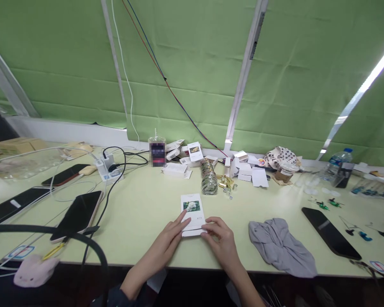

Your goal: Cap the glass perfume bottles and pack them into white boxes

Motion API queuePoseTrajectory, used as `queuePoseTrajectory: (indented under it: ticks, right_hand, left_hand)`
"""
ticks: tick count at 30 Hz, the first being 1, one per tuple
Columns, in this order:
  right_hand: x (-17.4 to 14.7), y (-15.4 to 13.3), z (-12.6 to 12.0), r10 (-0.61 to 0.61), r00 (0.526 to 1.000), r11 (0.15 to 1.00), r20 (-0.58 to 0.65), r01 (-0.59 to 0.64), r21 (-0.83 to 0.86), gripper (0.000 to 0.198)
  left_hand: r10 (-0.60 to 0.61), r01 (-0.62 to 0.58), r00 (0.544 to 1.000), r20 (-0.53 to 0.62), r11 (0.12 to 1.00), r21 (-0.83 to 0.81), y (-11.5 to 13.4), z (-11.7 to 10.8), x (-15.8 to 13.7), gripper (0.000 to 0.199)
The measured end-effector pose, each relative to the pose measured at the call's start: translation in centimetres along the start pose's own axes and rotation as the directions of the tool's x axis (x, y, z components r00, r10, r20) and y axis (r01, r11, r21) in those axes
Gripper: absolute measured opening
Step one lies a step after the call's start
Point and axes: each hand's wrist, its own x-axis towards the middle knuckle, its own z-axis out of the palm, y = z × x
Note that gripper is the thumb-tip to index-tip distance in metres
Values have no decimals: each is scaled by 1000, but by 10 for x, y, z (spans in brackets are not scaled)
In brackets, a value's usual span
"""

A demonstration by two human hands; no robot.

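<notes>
A flat white carton with a picture of a white flower lies at the front middle of the table. My left hand rests on its left side, the fingers stretched over the lower part of the front. At the lower right corner, my right hand pinches the carton's edge near a flap between thumb and fingers. A dark line runs across the carton near its bottom end, where the flap meets the body. Whatever may be inside the carton is hidden.
Behind the carton stand a stack of clear round containers, small gold pieces and several white boxes. A grey cloth and a phone lie to the right. Phones and cables spread leftward.
</notes>
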Motion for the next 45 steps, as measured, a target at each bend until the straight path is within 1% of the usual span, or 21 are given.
queuePoseTrajectory:
  ticks: [4,8,12,14,16,18,20,22,24,27,31,35,41,45]
  right_hand:
    - [0,-1,0,9,1000,1000,-5,-9,-15,10]
    - [1,-2,0,9,1000,1000,-8,-9,-27,9]
    - [1,-3,0,53,999,999,-8,-53,2,11]
    - [2,-3,1,102,995,993,-4,-102,59,14]
    - [2,-4,3,167,986,975,-5,-164,149,19]
    - [2,-3,5,259,966,932,24,-256,258,30]
    - [3,-3,7,337,938,873,76,-342,347,41]
    - [3,-1,9,367,925,841,97,-375,390,45]
    - [2,1,12,350,936,853,49,-340,396,42]
    - [1,3,14,309,950,889,-32,-277,366,38]
    - [-2,2,14,300,951,901,-73,-257,348,32]
    - [-3,-1,13,291,953,904,-83,-245,350,27]
    - [-4,-3,11,261,960,921,-97,-218,322,26]
    - [-4,-5,12,237,968,930,-80,-202,307,22]
  left_hand:
    - [-1,0,1000,-26,1000,-28,-2,1,-1,43]
    - [-50,50,999,-13,999,-15,-1,2,-1,41]
    - [-57,57,998,-33,998,-10,0,3,0,40]
    - [-53,52,998,-35,999,-15,0,3,0,39]
    - [-48,47,998,-42,999,-23,-1,3,0,39]
    - [-69,67,995,-67,997,-41,-2,3,-1,38]
    - [-115,109,990,-82,991,-75,-4,4,-2,38]
    - [-145,136,987,-75,984,-112,-6,4,-3,38]
    - [-142,130,987,-79,982,-137,-7,5,-3,38]
    - [-139,120,983,-119,981,-150,-6,7,-3,38]
    - [-148,121,979,-140,976,-183,-5,9,-5,39]
    - [-146,111,977,-153,970,-214,-1,10,-5,39]
    - [-123,88,975,-187,979,-183,-2,11,-5,37]
    - [-107,70,966,-236,985,-160,-7,14,-7,35]
